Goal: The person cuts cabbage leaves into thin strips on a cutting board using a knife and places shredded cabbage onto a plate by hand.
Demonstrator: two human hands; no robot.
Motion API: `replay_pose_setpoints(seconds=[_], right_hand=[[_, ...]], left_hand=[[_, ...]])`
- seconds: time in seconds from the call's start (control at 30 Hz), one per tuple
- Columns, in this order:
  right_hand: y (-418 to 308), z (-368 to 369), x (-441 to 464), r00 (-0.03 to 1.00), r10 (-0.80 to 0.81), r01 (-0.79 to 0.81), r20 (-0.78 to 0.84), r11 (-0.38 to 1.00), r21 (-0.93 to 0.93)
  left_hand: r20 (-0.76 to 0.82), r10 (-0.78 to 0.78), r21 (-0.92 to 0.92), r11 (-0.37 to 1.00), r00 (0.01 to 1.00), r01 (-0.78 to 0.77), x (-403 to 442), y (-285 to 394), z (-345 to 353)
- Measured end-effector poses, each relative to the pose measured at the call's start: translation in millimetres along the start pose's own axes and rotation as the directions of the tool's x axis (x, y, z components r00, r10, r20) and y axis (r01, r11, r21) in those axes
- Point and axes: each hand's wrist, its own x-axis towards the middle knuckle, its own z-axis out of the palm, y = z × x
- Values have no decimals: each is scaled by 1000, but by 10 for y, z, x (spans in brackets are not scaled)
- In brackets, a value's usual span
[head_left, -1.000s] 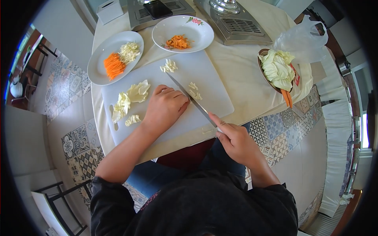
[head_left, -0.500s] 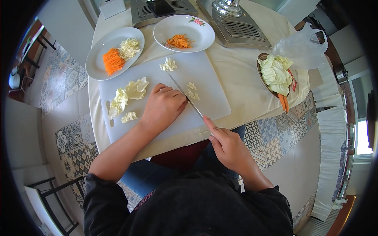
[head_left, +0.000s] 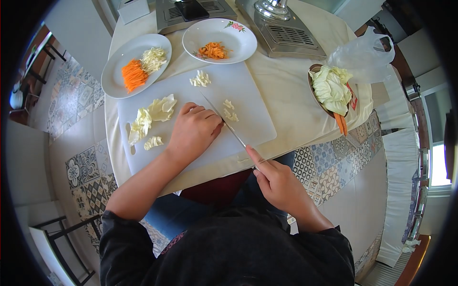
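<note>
My right hand (head_left: pixel 277 180) is closed round the handle of a knife (head_left: pixel 232 131), its index finger along the top of the blade. The blade lies beside the curled fingers of my left hand (head_left: pixel 196 129), which press down on the white cutting board (head_left: pixel 250 109); whatever is under them is hidden. Small cut cabbage pieces (head_left: pixel 231 113) lie right of the blade. A pile of chopped cabbage (head_left: pixel 200 78) rests near the board's far edge. Loose cabbage leaves (head_left: pixel 162 108) and a small piece (head_left: pixel 153 142) sit left of my left hand.
An oval plate (head_left: pixel 111 71) holds shredded carrot and pale shreds; a flowered plate (head_left: pixel 248 40) holds carrot bits. Two metal stoves (head_left: pixel 292 38) stand behind. At right are a bowl with cabbage (head_left: pixel 330 89) and carrots (head_left: pixel 340 124), and a plastic bag (head_left: pixel 362 55).
The knife has turned slightly and its handle end, with my right hand, has moved a little left and nearer to me. My left hand stays curled on the board. The whole view has shifted slightly.
</note>
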Motion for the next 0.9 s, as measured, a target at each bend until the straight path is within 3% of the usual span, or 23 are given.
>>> replay_pose_setpoints(seconds=[0.33, 0.9], right_hand=[[-79, -94, -102, 997, 44, -41, 63, 998, -46], [51, 21, 43, 1000, 7, -6, 28, 1000, -20]], left_hand=[[51, -20, -25, 999, 998, 22, -9, -10, -4], [-5, 5, -60, 998, 1000, -5, 5, -4, 14]])
